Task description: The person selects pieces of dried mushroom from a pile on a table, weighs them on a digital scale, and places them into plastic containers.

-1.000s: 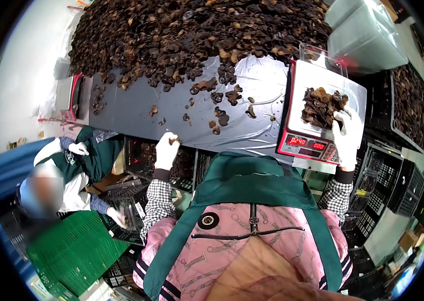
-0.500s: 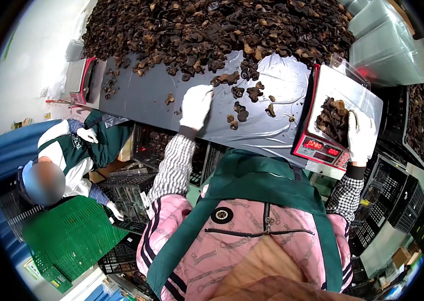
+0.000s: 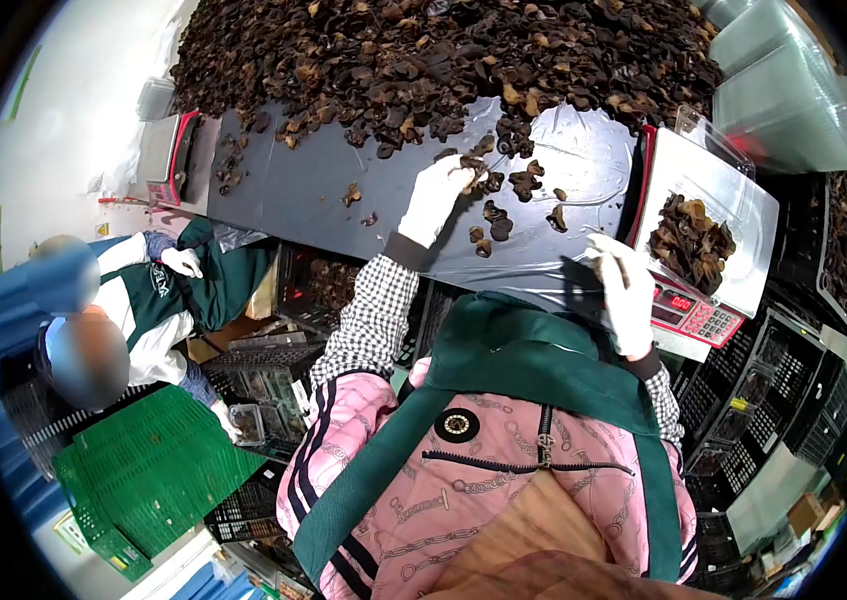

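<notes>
My left hand (image 3: pixel 435 200), in a white glove, is closed at the fingertips on a dark brown wood ear mushroom (image 3: pixel 474 163) above the dark plastic-covered table (image 3: pixel 313 190). Several loose wood ears lie just right of it. My right hand (image 3: pixel 623 298), also gloved, is over the table's front edge with its fingers loosely extended and nothing visible in them. Beside it stands a red digital scale (image 3: pixel 758 215) with a steel pan. A heap of wood ears (image 3: pixel 691 243) sits on that pan. The right hand partly covers the scale's display.
A large mound of wood ears (image 3: pixel 443 65) covers the table's far side. Clear plastic containers (image 3: pixel 783 90) are stacked at the back right. A second scale (image 3: pixel 171 155) stands left. A co-worker (image 3: pixel 158 300) is beside black crates (image 3: pixel 263 375) and a green crate (image 3: pixel 153 475).
My right hand has left the heap on the scale and moved left to the table edge. My left hand has moved right and up and taken hold of a wood ear.
</notes>
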Action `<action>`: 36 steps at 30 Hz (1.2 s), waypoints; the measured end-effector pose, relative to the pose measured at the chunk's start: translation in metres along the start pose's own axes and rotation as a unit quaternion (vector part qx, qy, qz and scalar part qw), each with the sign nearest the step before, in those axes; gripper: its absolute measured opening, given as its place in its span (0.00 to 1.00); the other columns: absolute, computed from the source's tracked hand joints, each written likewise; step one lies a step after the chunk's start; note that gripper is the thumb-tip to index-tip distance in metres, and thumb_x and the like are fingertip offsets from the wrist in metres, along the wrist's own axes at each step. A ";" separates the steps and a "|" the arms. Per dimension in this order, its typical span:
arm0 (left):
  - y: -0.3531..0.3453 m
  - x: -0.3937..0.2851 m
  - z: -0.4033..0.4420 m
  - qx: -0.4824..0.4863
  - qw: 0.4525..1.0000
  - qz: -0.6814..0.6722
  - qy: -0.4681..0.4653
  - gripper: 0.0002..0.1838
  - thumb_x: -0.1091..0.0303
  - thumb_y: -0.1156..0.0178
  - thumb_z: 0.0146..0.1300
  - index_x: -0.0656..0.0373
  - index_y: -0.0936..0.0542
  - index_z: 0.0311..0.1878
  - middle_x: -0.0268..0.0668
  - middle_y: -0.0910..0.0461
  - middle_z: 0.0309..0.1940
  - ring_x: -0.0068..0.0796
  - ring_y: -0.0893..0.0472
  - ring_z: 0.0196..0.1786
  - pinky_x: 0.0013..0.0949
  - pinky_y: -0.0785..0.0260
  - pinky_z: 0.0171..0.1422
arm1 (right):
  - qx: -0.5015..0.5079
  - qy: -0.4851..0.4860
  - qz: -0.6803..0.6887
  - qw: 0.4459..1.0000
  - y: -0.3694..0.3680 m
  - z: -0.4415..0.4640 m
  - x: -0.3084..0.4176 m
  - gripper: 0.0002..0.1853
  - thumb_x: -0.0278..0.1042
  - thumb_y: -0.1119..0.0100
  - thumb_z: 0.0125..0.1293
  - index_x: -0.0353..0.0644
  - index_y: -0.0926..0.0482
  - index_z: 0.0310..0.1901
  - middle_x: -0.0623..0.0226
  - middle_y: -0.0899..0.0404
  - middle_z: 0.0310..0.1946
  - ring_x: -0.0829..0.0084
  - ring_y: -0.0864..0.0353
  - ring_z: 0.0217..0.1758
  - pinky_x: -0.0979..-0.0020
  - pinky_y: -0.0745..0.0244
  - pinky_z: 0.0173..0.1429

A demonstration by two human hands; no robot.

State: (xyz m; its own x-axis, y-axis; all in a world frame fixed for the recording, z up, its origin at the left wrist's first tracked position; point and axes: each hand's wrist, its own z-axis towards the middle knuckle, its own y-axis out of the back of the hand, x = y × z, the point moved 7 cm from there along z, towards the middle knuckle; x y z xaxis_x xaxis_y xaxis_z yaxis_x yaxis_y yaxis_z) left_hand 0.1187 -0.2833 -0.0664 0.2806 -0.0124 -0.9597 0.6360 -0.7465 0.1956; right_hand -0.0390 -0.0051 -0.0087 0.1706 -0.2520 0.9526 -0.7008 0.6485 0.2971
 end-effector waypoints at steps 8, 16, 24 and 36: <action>0.037 0.032 -0.069 -0.060 0.996 -0.061 0.032 0.13 0.69 0.43 0.72 0.69 0.20 0.52 0.37 0.13 0.40 0.23 0.15 0.43 0.26 0.24 0.49 | 0.142 -0.062 0.091 0.984 -0.083 0.018 -0.047 0.12 0.27 0.45 0.74 0.36 0.18 0.53 0.65 0.13 0.39 0.79 0.17 0.41 0.76 0.23 0.49; 0.174 0.100 -0.174 -0.230 0.880 0.411 0.066 0.15 0.67 0.39 0.64 0.59 0.17 0.53 0.48 0.14 0.45 0.49 0.15 0.48 0.43 0.23 0.54 | 0.161 -0.053 0.063 0.984 -0.091 0.014 -0.053 0.11 0.27 0.46 0.73 0.35 0.18 0.51 0.65 0.14 0.39 0.78 0.18 0.41 0.74 0.23 0.50; 0.102 0.019 -0.065 -0.234 0.881 0.398 -0.101 0.11 0.67 0.41 0.68 0.59 0.14 0.47 0.43 0.14 0.45 0.42 0.17 0.51 0.39 0.26 0.60 | 0.171 -0.050 0.079 0.981 -0.110 0.015 -0.069 0.11 0.28 0.46 0.73 0.35 0.18 0.50 0.65 0.14 0.38 0.77 0.18 0.40 0.73 0.23 0.48; 0.000 -0.013 0.008 -0.148 0.927 0.286 -0.192 0.08 0.69 0.41 0.66 0.58 0.15 0.44 0.42 0.17 0.41 0.41 0.17 0.45 0.37 0.25 0.51 | 0.195 -0.270 0.300 0.894 -0.115 -0.006 -0.092 0.19 0.43 0.50 0.78 0.39 0.23 0.60 0.64 0.17 0.42 0.71 0.16 0.40 0.71 0.20 0.44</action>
State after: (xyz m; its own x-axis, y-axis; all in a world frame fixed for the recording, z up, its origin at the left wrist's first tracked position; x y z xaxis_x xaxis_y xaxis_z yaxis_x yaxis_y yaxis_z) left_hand 0.1098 -0.2882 -0.0558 0.3929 -0.6282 -0.6715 0.6477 -0.3293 0.6871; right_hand 0.0304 -0.0524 -0.1297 -0.6025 -0.3218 0.7304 -0.7602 0.5102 -0.4023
